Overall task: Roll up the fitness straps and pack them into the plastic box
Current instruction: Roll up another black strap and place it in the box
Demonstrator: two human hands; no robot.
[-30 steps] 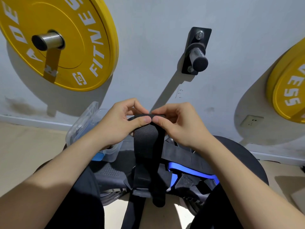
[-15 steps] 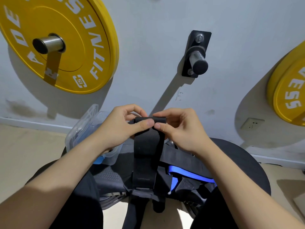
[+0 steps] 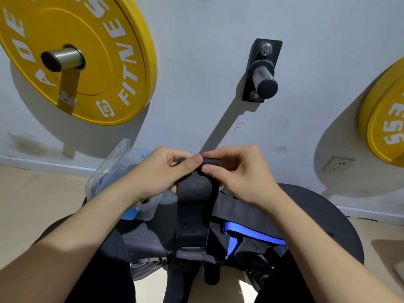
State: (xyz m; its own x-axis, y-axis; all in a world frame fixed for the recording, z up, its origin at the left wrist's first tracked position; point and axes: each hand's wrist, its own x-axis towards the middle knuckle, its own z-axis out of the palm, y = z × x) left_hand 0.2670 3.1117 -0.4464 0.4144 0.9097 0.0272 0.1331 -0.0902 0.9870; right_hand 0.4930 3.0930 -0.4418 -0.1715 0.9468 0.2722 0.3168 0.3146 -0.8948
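We watched that roll grow! Against a second before, the left grip [image 3: 157, 173] had slid its thumb up onto the coil, and the coil itself looked thicker. Left grip and right grip [image 3: 242, 173] both pinched the rolled top of the black woven strap [image 3: 194, 204], held between our forearms with its flat, stitched tail hanging down. The clear, hard plastic box [image 3: 102, 178] sat just behind the left wrist. A glossy blue strap [image 3: 251, 235] lay lower right of the black one. The left yellow plate [image 3: 98, 40] read "FITNE"; the right yellow plate [image 3: 384, 119] read "ESS".
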